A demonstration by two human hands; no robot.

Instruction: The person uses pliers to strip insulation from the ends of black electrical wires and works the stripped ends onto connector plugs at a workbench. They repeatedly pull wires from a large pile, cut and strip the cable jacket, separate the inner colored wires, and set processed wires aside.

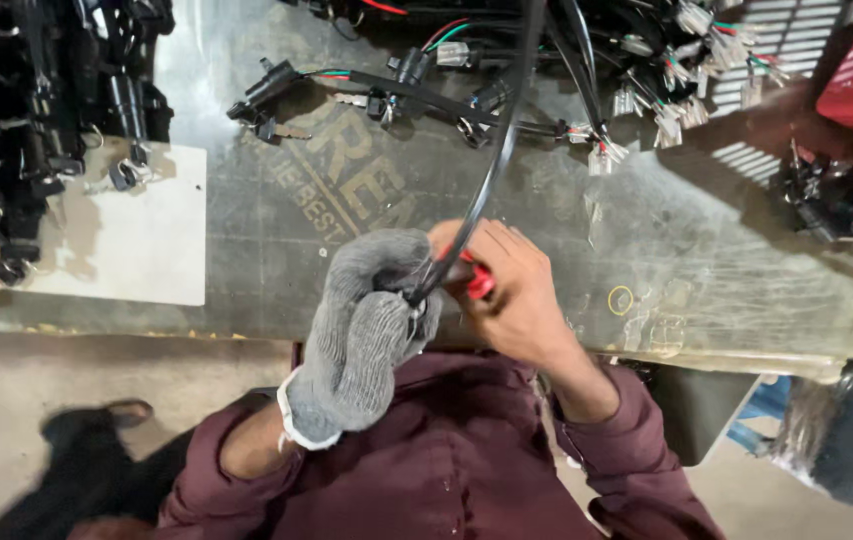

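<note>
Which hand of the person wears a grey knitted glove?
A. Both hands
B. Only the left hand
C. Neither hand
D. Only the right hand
B. The left hand is covered by the grey knitted glove and grips the black cable, while the right hand is bare and holds a small red-handled tool.

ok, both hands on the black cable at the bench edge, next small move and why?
Probably keep the gloved left hand clamped and work the red-handled tool in the right hand at the black cable end: both hands meet there. What the tool tip touches is hidden.
</note>
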